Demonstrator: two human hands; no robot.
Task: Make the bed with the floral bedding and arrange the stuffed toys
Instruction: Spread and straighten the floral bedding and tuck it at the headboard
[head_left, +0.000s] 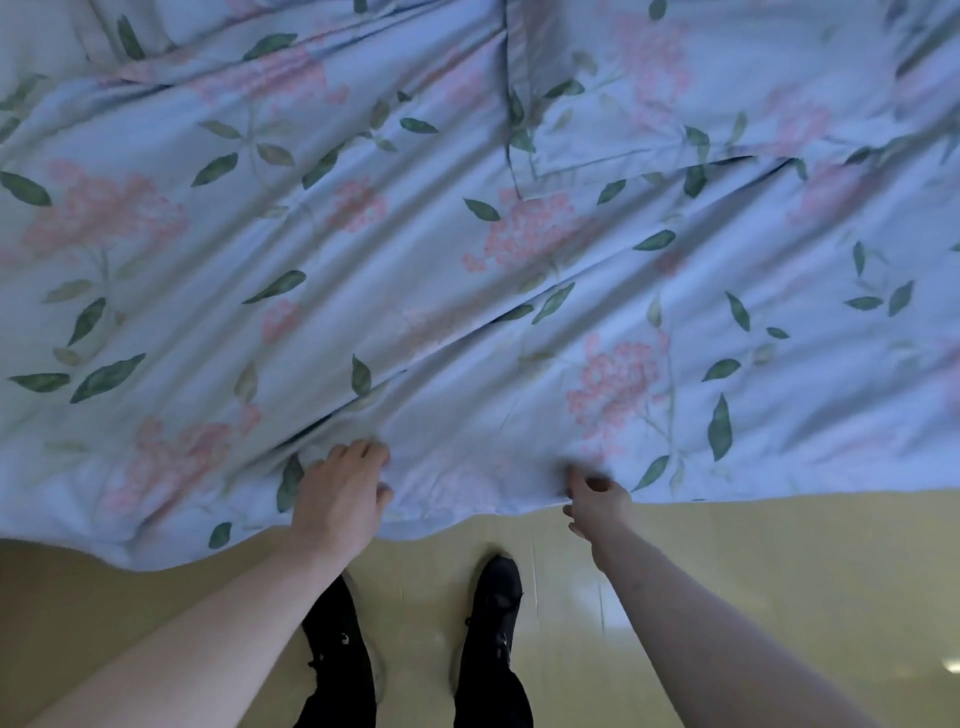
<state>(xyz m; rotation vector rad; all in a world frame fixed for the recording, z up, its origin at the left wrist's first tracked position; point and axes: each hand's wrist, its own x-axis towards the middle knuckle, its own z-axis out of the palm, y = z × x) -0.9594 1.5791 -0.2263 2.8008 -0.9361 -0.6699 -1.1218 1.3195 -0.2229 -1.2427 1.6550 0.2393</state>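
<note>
The floral duvet (467, 249), pale blue with pink blooms and green leaves, spreads wrinkled across the upper view, its near edge hanging above the yellowish floor (779, 571). The left hand (340, 499) grips that edge, fingers curled into the cloth. The right hand (597, 501), just beside it along the same edge, pinches the fabric. Two black shoes (493, 618) stand on the floor below, between the forearms.

Bare forearms, black trousers (337, 701) and black shoes (496, 592).
</note>
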